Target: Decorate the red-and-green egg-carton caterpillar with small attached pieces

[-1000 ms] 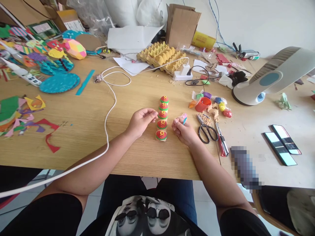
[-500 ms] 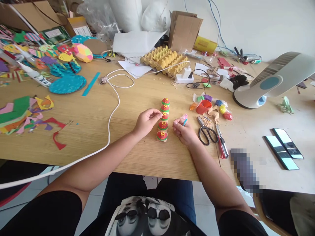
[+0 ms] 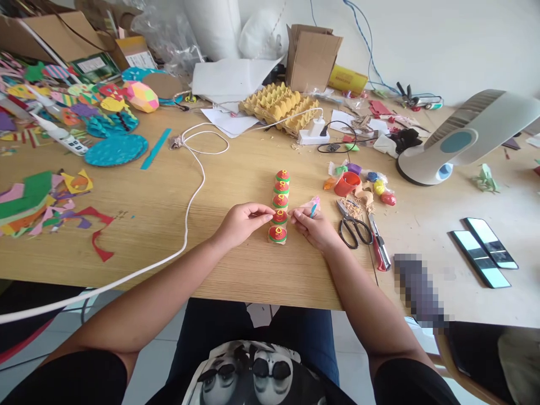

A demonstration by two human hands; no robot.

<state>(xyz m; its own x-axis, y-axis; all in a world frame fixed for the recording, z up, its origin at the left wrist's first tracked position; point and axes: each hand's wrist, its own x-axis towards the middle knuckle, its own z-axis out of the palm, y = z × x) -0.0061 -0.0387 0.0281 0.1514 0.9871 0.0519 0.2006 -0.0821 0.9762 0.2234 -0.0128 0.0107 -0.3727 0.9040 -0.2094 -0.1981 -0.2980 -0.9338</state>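
Several small round clay pieces stand in a row down the table, with red tops, green bands, yellow details and little faces. Beside the second-nearest clay piece [image 3: 280,217] is my left hand [image 3: 242,224], thumb and fingers pinched at its left edge; whether something small is between them cannot be made out. On the row's right side my right hand [image 3: 314,229] is closed round a thin blue stick-like tool [image 3: 313,210], its fingertips close to the same piece. The nearest clay piece [image 3: 277,234] sits just in front. A pinkish plastic bit [image 3: 314,201] shows behind my right hand.
Black-handled scissors [image 3: 355,232] and a red utility knife [image 3: 380,247] lie right of my right hand, near a red cup [image 3: 347,183] and wrapped clay lumps [image 3: 379,187]. A white cable [image 3: 188,225] crosses the left side. A white fan [image 3: 458,140] and two phones [image 3: 481,256] are farther right.
My left hand has shifted nearer to me, from the middle clay piece to the second-nearest one. My right hand has moved slightly left, its fingertips closer to the row.
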